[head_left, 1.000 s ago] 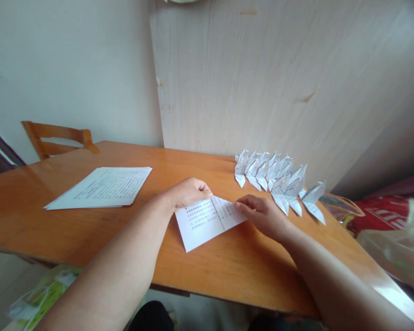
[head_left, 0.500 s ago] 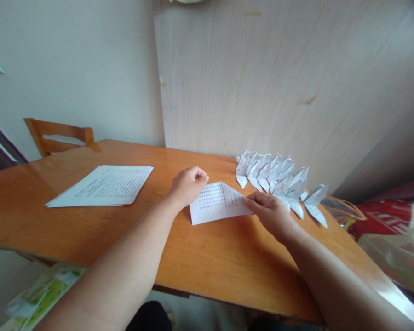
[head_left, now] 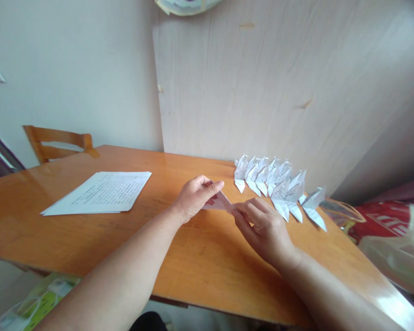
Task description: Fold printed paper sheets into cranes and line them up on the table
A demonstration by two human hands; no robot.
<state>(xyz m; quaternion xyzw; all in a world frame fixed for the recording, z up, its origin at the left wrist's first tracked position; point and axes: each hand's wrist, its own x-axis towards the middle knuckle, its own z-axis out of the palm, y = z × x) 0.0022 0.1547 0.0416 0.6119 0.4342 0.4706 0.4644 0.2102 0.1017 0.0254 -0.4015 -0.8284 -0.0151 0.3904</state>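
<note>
A partly folded sheet of printed paper [head_left: 223, 201] is held tilted above the orange wooden table [head_left: 200, 262], seen nearly edge-on. My left hand [head_left: 198, 195] grips its upper left part, thumb on top and fingers behind. At the paper's right end, my right hand [head_left: 262, 225] pinches the edge between thumb and fingers. Behind and to the right of my right hand stand several folded paper pieces [head_left: 279, 181] in rows. A stack of printed sheets [head_left: 100, 193] lies flat on the left part of the table.
A wooden chair [head_left: 58, 138] stands beyond the table's far left end. Red and whitish bags [head_left: 382, 223] are past the right edge. A wall panel [head_left: 227, 92] rises behind the table. Below the front left edge is a green and white item [head_left: 43, 303].
The paper has turned from facing me to nearly edge-on. My left hand has shifted from a curled pose beside it to gripping it. The view has tilted slightly upward.
</note>
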